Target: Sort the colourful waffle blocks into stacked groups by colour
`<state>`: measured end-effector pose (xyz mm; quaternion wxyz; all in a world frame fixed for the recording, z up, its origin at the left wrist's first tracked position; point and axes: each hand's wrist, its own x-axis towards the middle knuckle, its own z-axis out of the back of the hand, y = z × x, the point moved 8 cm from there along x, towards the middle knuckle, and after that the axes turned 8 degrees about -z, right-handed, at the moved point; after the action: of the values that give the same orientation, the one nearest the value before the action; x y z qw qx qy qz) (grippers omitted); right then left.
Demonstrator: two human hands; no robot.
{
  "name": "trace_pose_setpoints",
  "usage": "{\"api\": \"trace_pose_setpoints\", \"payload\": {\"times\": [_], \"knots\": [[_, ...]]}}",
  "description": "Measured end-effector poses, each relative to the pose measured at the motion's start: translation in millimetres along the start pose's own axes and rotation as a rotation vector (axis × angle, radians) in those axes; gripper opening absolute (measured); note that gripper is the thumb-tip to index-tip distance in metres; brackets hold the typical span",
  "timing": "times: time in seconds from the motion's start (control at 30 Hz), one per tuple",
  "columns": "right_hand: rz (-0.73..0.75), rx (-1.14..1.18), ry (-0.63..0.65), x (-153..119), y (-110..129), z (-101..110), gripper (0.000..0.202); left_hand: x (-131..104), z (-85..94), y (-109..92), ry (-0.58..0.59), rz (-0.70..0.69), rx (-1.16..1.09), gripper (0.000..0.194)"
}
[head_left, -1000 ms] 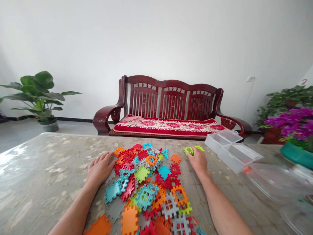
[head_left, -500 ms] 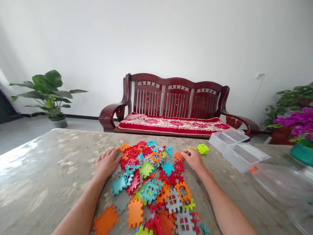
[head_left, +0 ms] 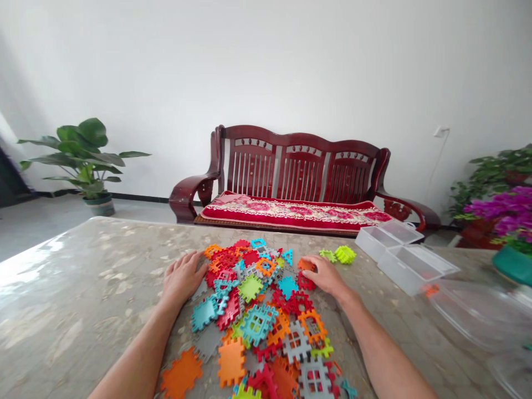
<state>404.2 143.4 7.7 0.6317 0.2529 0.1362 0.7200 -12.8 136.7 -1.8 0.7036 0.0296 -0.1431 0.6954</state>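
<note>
A heap of plastic interlocking building tiles (head_left: 250, 288) in red, orange, blue, green and grey lies on the table. My left hand (head_left: 185, 277) rests flat at the heap's left edge, fingers stretched out, holding nothing. At the right edge, my right hand (head_left: 326, 275) has its thumb and fingers closed about a small orange tile (head_left: 306, 265), beside a red tile (head_left: 306, 281). Beyond that hand, a stack of lime-green tiles (head_left: 345, 254) sits next to another lime-green tile (head_left: 328, 255).
Clear plastic boxes (head_left: 409, 277) stand at the right of the table (head_left: 83, 293), with transparent lids (head_left: 477, 310) in front of them. Purple flowers in a teal pot (head_left: 513, 263) are at the far right. A wooden bench (head_left: 299, 166) stands behind the table.
My right hand has moved slightly left and nearer, from beside the lime-green tiles onto the orange tile. The single lime-green tile now shows fully. My left hand has stayed in place.
</note>
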Motion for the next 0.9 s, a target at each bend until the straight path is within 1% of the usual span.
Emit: {"api": "trace_pose_setpoints", "payload": {"times": [0.13, 0.2, 0.3, 0.43, 0.57, 0.67, 0.8, 0.9], "knots": [[-0.058, 0.016, -0.069, 3, -9, 4, 0.048, 0, -0.6, 0, 0.011, 0.002, 0.010, 0.053], [-0.057, 0.041, -0.112, 3, -11, 7, 0.050, 0, -0.5, 0, 0.019, 0.006, 0.008, 0.053], [-0.051, 0.071, -0.189, 3, -12, 11, 0.050, 0, -0.6, -1, 0.032, 0.009, 0.013, 0.054], [-0.105, 0.143, -0.269, 4, -18, 17, 0.048, 1, -1.9, 1, 0.038, 0.011, 0.031, 0.053], [-0.179, 0.277, -0.283, 5, -27, 20, 0.040, 2, -2.9, 2, 0.021, 0.004, 0.027, 0.053], [-0.230, 0.431, -0.298, 4, -36, 23, 0.038, 2, -3.1, 2, 0.008, 0.000, 0.015, 0.053], [-0.287, 0.636, -0.320, 0, -48, 24, 0.043, 2, -3.4, 2, -0.003, -0.001, 0.005, 0.052], [-0.324, 0.694, -0.371, -4, -56, 25, 0.047, 2, -3.3, 3, -0.008, -0.001, -0.002, 0.052]]}}
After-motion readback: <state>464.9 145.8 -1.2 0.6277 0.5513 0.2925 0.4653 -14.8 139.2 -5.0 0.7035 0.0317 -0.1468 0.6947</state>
